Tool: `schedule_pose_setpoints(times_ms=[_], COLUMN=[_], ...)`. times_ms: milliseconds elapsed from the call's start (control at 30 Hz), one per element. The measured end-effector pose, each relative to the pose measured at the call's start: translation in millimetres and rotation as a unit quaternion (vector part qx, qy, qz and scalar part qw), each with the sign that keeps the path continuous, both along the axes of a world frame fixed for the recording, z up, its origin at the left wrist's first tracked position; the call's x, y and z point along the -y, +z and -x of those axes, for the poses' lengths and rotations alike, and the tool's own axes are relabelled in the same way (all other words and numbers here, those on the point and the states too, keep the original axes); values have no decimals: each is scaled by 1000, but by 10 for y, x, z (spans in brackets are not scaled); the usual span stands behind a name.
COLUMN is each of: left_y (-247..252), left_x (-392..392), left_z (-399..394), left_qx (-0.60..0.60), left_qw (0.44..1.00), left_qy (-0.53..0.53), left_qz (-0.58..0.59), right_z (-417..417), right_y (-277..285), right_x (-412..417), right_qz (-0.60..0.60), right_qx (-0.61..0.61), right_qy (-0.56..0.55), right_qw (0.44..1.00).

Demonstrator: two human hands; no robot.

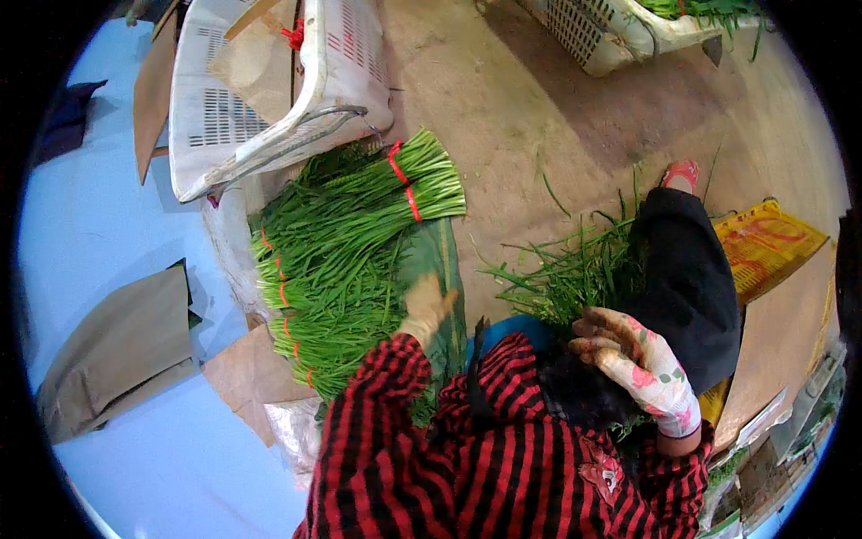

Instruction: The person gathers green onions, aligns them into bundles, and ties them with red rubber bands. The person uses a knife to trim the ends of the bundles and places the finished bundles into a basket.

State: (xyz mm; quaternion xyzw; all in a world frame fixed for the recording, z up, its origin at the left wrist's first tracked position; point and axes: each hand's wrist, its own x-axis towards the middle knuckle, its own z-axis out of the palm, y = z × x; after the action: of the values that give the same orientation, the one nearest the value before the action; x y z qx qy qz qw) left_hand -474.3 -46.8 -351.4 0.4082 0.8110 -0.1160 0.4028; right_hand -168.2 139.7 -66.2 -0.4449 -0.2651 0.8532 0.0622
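Bundles of long green stalks with red ties, seemingly garlic chives, lie in a pile on a dark green woven sack. My left hand, in a pale glove and blurred, is at the right edge of this pile; whether its fingers touch the leaves I cannot tell. Over my lap is my right hand, in a white floral glove with soiled fingertips, its fingers curled and nothing visible in them. Just beyond it, loose green stalks lie in a heap beside my dark trouser leg.
A white plastic basket stands beyond the pile, and another basket holding greens is at the upper right. On the right are a yellow crate and cardboard. Flat cardboard lies at the left on the blue surface.
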Motion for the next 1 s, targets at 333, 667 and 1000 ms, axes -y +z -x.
schedule_pose_setpoints(times_ms=[333,667,1000], left_y=[-852,45,-195], left_x=[536,-737,-1204], left_z=[-756,17,937], left_qx=[56,-70,-156], left_qw=[993,992,981], left_qy=[39,-19,-107], left_qz=[92,-100,47], right_z=[-68,-140,-67], right_y=[-5,-105,-49], right_x=[38,47,-7], right_qz=[-10,-47,-99], right_qx=[8,-4,33], right_qy=[-2,25,82], right_qw=[1000,999,991])
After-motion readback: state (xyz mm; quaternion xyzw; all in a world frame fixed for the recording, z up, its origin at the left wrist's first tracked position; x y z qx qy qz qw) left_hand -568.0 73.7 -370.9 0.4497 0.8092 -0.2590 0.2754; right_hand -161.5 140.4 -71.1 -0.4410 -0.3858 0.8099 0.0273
